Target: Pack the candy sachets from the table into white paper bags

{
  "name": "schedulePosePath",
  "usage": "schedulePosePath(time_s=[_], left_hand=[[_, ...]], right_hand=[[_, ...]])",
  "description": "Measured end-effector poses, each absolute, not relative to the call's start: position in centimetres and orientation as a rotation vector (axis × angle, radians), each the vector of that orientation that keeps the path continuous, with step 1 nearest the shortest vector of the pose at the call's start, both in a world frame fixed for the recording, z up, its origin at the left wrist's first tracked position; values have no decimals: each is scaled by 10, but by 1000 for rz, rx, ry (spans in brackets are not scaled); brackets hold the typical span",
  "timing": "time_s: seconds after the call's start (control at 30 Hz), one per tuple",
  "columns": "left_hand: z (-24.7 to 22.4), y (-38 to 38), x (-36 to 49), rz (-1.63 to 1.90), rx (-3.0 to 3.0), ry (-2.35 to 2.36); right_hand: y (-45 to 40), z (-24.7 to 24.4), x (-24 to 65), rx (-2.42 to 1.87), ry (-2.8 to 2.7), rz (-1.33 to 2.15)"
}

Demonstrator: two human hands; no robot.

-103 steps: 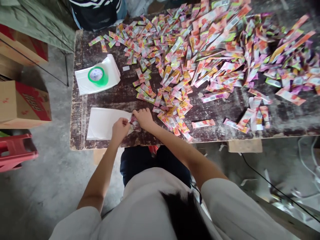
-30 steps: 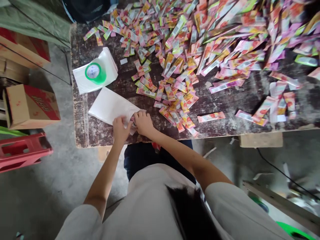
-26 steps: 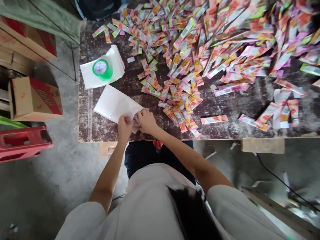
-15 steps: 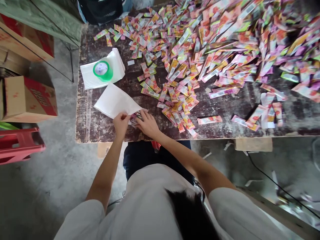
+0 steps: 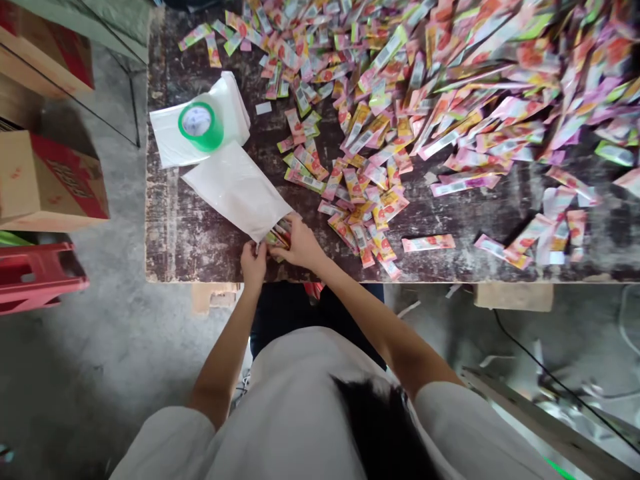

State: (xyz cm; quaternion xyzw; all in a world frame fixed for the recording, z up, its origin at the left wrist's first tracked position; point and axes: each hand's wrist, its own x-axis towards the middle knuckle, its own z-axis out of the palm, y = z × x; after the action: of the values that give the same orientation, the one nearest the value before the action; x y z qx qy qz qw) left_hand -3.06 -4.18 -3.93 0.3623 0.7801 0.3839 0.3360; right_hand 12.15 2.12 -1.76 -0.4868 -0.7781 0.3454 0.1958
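Note:
A white plastic bag [image 5: 237,190] lies slantwise near the table's front edge, its mouth toward me. My left hand [image 5: 254,261] pinches the near corner of that mouth, fingers closed. At the opening, my right hand [image 5: 303,244] is closed around a small bunch of sachets [image 5: 278,235], partly inside the bag. The fingertips of this hand are partly hidden by the bag's edge. To the right of my right hand lies a loose heap of pink, orange and green stick sachets [image 5: 373,200].
A green tape roll [image 5: 207,132] rests on a stack of white bags [image 5: 234,100]. More sachets [image 5: 480,87] cover the far right of the worn table [image 5: 167,233]. Cardboard boxes [image 5: 65,183] and a red plastic stool [image 5: 30,277] stand on the floor at left.
My left hand has shifted right and down to the bag's near corner. The bag's mouth looks wider, and the sachets show more plainly by my right hand. The view has shifted slightly.

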Motion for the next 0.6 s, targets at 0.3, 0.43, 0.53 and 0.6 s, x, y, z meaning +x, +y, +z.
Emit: schedulePosePath(time_s=[0.3,0.43,0.53,0.6], left_hand=[[-21,-39,-26,734,1247,2010],[-28,-45,-14,677,1164,2063],[-29,-45,-10,690,1185,2052],[-25,-46,-10,770,1203,2009]], right_hand=[[37,-20,133,-1225,-2016,1038],[21,-11,132,-1292,-2071,1086],[13,-13,135,-1097,-2114,1271],[11,-17,136,-1023,-2034,1362]])
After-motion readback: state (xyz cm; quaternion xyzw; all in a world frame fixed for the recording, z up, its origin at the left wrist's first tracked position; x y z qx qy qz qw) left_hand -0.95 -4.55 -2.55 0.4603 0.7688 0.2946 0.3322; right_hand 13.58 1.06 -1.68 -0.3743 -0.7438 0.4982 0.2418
